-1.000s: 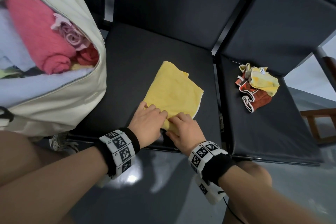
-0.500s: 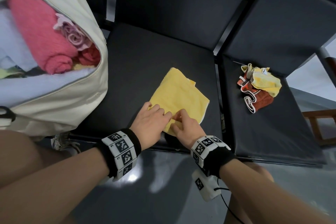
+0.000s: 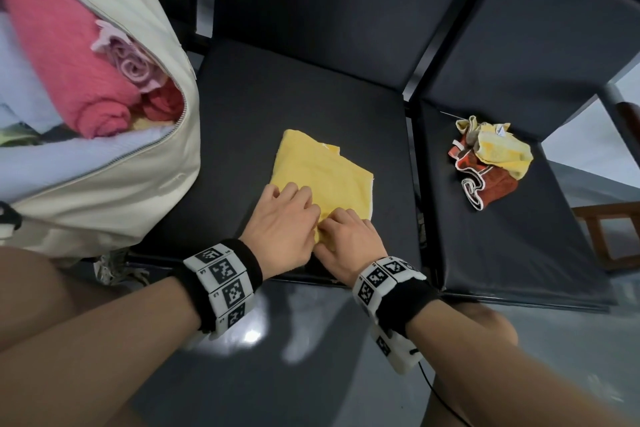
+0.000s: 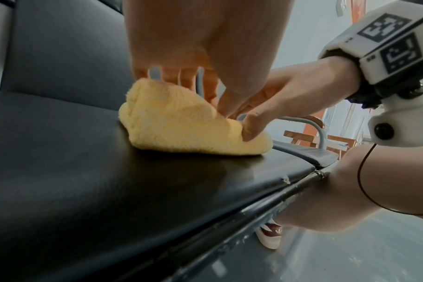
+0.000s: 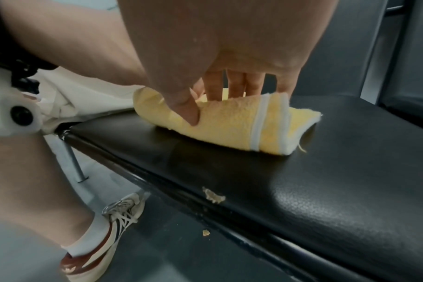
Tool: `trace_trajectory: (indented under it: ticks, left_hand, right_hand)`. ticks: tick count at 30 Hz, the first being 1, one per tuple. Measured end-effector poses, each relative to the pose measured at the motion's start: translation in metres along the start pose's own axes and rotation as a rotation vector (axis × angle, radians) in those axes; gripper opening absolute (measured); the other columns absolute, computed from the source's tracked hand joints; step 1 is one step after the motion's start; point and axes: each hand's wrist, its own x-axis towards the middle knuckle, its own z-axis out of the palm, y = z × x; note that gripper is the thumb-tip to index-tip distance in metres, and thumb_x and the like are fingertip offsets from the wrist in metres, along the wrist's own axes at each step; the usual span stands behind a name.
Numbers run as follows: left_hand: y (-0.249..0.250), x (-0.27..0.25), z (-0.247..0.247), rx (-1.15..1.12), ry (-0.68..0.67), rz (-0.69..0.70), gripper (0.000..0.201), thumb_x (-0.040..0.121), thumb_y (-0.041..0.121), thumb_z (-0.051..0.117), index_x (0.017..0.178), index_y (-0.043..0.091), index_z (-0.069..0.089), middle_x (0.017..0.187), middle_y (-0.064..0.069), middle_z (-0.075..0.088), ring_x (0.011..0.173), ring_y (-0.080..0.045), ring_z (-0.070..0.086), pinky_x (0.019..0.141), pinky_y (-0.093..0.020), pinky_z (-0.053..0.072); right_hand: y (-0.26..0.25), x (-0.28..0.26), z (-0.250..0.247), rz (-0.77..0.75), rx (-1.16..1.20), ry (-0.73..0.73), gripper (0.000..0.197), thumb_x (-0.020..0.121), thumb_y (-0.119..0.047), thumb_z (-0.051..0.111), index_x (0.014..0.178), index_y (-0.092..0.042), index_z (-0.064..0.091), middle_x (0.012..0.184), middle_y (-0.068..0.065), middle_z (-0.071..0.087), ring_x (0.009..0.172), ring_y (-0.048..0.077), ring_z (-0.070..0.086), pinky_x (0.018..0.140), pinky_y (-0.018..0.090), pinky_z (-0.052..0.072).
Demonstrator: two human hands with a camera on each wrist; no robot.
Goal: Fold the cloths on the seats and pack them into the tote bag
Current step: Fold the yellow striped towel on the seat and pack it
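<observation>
While I roll the near edge of the yellow towel [image 3: 323, 177] on the middle seat [image 3: 263, 121], the head view shows my left hand [image 3: 282, 222] and right hand [image 3: 349, 241] side by side on it, both with fingers curled into the fabric. The tote bag [image 3: 114, 191] sits on the left seat, already stuffed with a pink rolled towel [image 3: 72, 73]. A crumpled yellow-and-rust cloth pile [image 3: 488, 163] waits on the right seat, well apart.

Left wrist view: my fingers [image 4: 167, 76] press the top and the thumb tucks in at the roll's near side. It's bulging, not tight (could spring open if I let go).

Right wrist view: thumb and fingers [image 5: 232, 84] pinch the roll, but the white-banded end [image 5: 261, 122] sticks out loose past my grip. My guess is that it fans out or rolls crooked unless I even the pressure. The bag looks full, so it may not fit.
</observation>
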Motion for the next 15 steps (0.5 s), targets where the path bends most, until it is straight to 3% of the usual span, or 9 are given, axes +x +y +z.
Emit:
trace_trajectory:
  ticks: [4,8,12,15]
  left_hand:
    - [0.000,0.000,-0.007,0.040,-0.171,0.016,0.029,0.080,0.036,0.055,0.107,0.025,0.052,0.106,0.008,0.051,0.107,-0.018,0.046,0.095,-0.040,0.033]
    - [-0.002,0.000,-0.004,0.017,-0.180,0.018,0.029,0.085,0.026,0.053,0.113,0.025,0.047,0.107,0.008,0.057,0.108,-0.017,0.050,0.101,-0.038,0.031]
    - [0.000,0.000,-0.002,0.014,-0.191,0.001,0.029,0.087,0.026,0.049,0.115,0.022,0.047,0.104,0.004,0.062,0.103,-0.021,0.056,0.099,-0.040,0.035]
    - [-0.001,0.002,-0.002,0.000,-0.216,-0.029,0.028,0.090,0.029,0.047,0.116,0.020,0.045,0.101,0.001,0.064,0.100,-0.023,0.057,0.094,-0.040,0.039]
  right_hand:
    - [-0.002,0.007,-0.007,0.054,0.011,-0.131,0.030,0.093,-0.038,0.043,0.106,-0.018,0.061,0.101,0.001,0.050,0.102,0.021,0.046,0.091,0.038,0.037]
    - [-0.007,0.008,-0.011,0.131,0.197,-0.161,0.023,0.089,-0.038,0.052,0.083,-0.016,0.055,0.088,0.004,0.057,0.084,0.025,0.056,0.077,0.036,0.049]
    - [-0.005,-0.003,-0.009,0.167,0.354,-0.037,0.032,0.082,-0.037,0.063,0.104,-0.020,0.047,0.096,0.001,0.065,0.086,0.025,0.061,0.076,0.036,0.053]
    - [0.001,-0.013,-0.004,0.051,0.270,0.024,0.038,0.082,-0.035,0.064,0.112,-0.018,0.049,0.107,0.000,0.059,0.095,0.021,0.056,0.081,0.035,0.049]
